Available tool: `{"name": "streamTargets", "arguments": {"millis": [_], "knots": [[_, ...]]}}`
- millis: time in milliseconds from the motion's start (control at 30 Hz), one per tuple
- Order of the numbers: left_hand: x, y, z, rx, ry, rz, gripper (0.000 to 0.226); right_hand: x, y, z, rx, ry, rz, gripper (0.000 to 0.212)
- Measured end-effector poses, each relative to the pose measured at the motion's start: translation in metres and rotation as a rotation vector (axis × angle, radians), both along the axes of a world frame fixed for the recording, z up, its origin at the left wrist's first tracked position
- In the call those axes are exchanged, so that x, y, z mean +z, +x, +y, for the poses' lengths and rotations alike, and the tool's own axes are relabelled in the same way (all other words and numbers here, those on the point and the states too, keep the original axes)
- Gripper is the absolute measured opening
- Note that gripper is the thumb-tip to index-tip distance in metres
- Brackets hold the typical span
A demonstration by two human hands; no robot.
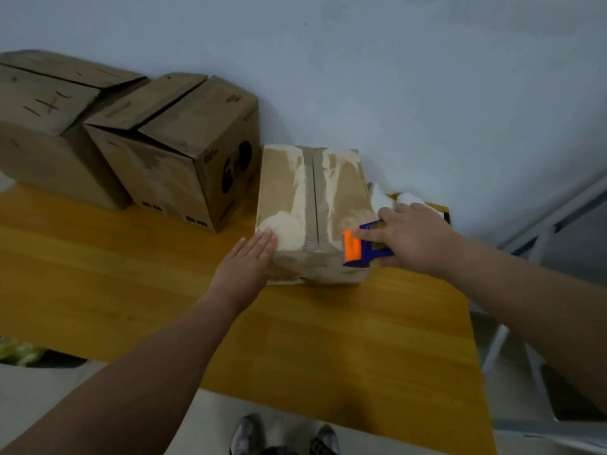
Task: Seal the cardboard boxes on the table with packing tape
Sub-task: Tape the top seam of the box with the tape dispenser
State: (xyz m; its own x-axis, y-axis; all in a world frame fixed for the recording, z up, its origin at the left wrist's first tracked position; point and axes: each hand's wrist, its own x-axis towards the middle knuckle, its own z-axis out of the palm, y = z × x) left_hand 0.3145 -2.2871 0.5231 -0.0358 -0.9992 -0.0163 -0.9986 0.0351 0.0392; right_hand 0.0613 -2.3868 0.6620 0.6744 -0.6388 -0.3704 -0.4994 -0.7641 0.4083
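— Where are the hands?

— Both arms reach forward over the wooden table [131,274]. The left hand [249,261] is flat, fingers straight and close together, pressed against the near left corner of the small cardboard box [312,205]. Its fingertips lie on the pale torn patch at that corner.

— And the other?

— The right hand [414,238] comes in from the right, curled round a blue tape dispenser [364,246]. One finger lies stretched along the top towards the dispenser's orange end.

— Which way does the dispenser point?

— Its long axis runs roughly left to right, orange end leading left, towards the box's centre seam. It sits at the near right edge of the box top. I cannot tell whether any tape touches the cardboard.

— How does the box lie?

— At the right part of the table, far end near the wall [394,77]. Its long axis runs away from the person, and the seam between the two top flaps follows that line. The flaps are down and meet, with pale torn strips either side of the seam.

— Anything else on the table?

— Two larger cartons to the left, against the wall: a printed carton [184,149] just beside the small box, and a marked carton [42,126] touching it further left. Both have their top flaps not quite flat.
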Motion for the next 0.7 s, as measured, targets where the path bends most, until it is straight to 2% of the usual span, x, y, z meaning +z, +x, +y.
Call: {"name": "streamTargets", "arguments": {"millis": [300, 467, 600, 700], "knots": [[0.005, -0.009, 0.000, 0.050, 0.014, -0.029, 0.079, -0.026, 0.001, -0.014, 0.030, -0.046, -0.022, 0.061], [0.011, -0.041, 0.000, 0.152, 0.022, -0.093, 0.079, -0.022, 0.012, -0.016, 0.053, -0.066, 0.009, 0.054], [0.009, -0.102, -0.017, 0.106, 0.056, -0.007, 0.072, -0.018, 0.022, -0.013, 0.052, -0.073, 0.041, 0.049], [0.008, -0.113, -0.023, 0.112, 0.058, 0.052, 0.070, -0.017, 0.023, -0.009, 0.037, -0.067, 0.058, 0.050]]}}
